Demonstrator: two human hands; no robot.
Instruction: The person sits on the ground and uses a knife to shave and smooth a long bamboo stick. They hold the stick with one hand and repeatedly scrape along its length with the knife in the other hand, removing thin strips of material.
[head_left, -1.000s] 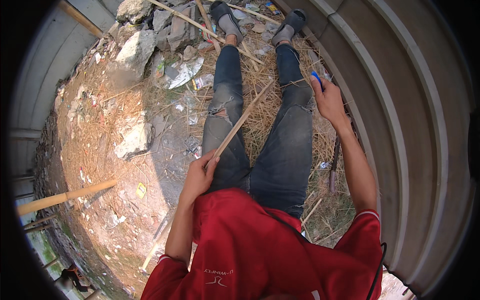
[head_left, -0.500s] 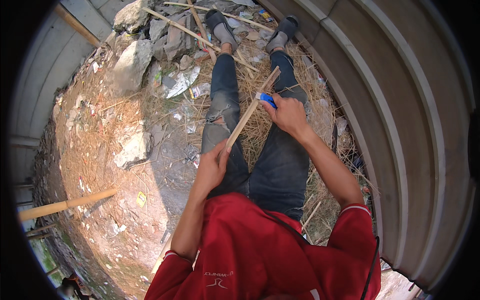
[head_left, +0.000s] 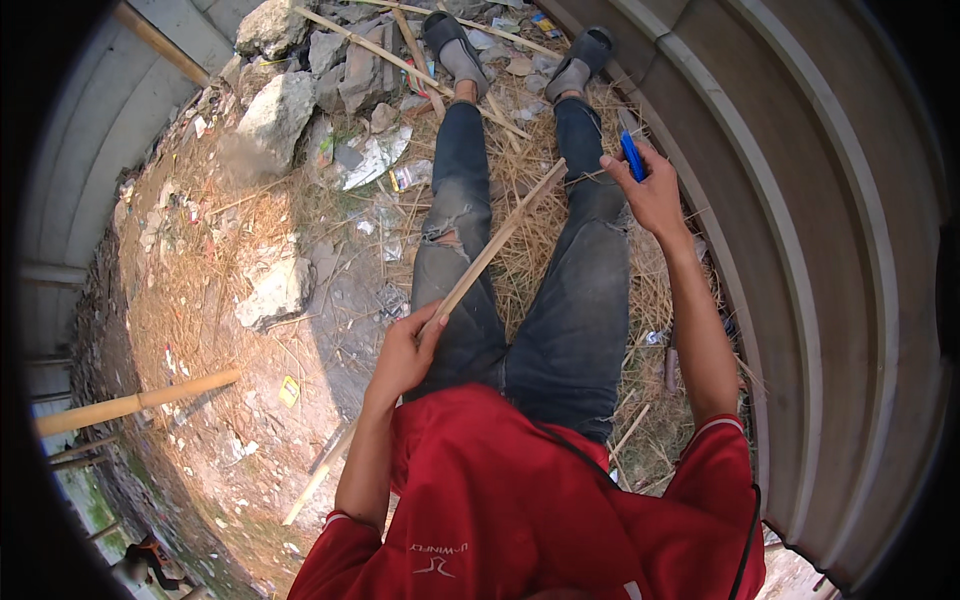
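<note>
My left hand [head_left: 404, 350] is closed round the lower end of a split bamboo strip [head_left: 497, 243]. The strip slants up and away to the right across my legs, and its far end is free between my shins. Off to the right of that end, my right hand [head_left: 650, 190] holds a blue utility knife [head_left: 632, 157], apart from the bamboo. Its blade cannot be made out.
A corrugated metal wall [head_left: 780, 250] curves close along my right side. Rocks [head_left: 275, 120] and long bamboo pieces [head_left: 375, 50] lie ahead. A bamboo pole [head_left: 140, 402] juts in from the left. Straw and litter cover the ground around my legs.
My right hand has lifted the knife off the bamboo strip and moved right and slightly forward. My left hand has shifted slightly left and back, still gripping the strip.
</note>
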